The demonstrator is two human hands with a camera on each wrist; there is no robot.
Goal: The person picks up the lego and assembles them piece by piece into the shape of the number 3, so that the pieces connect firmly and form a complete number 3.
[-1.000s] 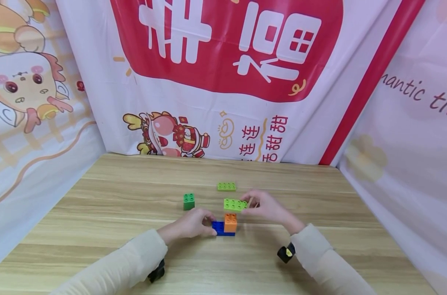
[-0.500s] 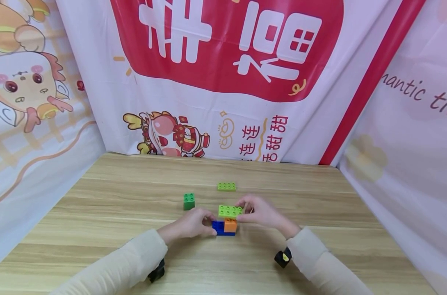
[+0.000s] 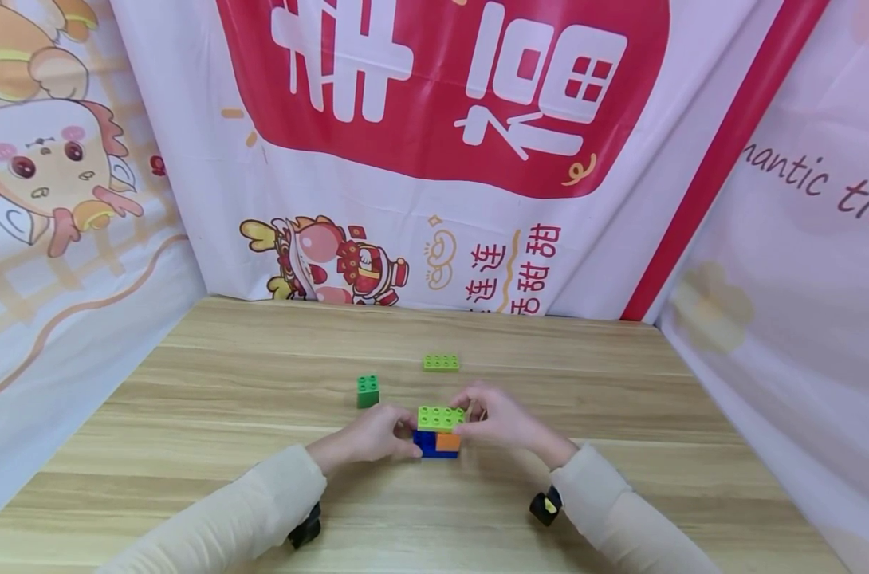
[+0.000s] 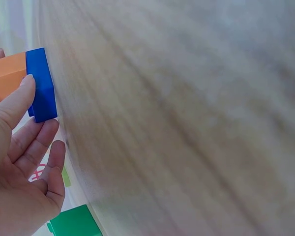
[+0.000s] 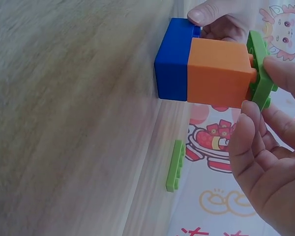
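On the table a blue toy brick (image 5: 174, 61) carries an orange brick (image 5: 219, 71) on its right part. My left hand (image 3: 368, 434) holds the blue brick by its left end, thumb on the near side, as the left wrist view (image 4: 19, 162) also has it. My right hand (image 3: 502, 418) pinches a flat lime-green plate brick (image 3: 440, 418) at its right end. In the right wrist view that plate (image 5: 260, 69) sits right over the orange brick's studs, slightly tilted; the studs still show at its underside. Its left part overhangs the blue brick.
Behind the left hand stands a dark green brick (image 3: 367, 391). Farther back lies a second lime-green plate brick (image 3: 442, 363). Printed cloths (image 3: 434, 199) hang at the back and both sides of the wooden table (image 3: 262, 351).
My right hand has brought the lime-green plate left and toward me, from behind the orange brick to on top of it. The left hand stays on the blue brick.
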